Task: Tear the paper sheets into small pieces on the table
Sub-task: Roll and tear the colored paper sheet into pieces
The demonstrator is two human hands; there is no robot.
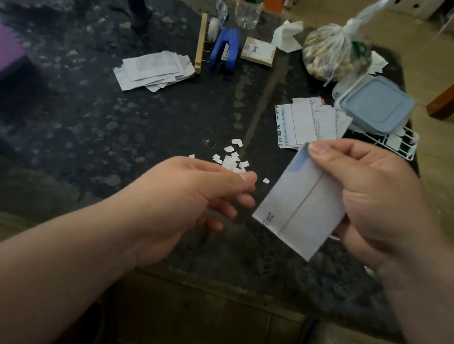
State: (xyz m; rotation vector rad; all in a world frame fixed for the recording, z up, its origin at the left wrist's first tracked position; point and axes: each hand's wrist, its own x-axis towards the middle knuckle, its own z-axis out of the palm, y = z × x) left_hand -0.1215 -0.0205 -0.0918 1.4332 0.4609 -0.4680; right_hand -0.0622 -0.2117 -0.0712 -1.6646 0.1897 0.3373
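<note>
Paper sheet [301, 205], folded, held up over the near part of the table [107, 127], tilted, my right hand [372, 196] gripping it, thumb on top corner, fingers curled behind. My left hand [194, 196] just beside it, fingers curled in, thumb against forefinger; can't tell if a scrap is pinched there. Small torn pieces [232, 157] lie on the table just past my left hand. Paper stack [154, 71] further back left, another printed stack [307, 125] back right, near a blue-lidded box [376, 105]

White paper sheet [301, 205]; dark speckled table [107, 127]; blue stapler [225, 50].
</note>
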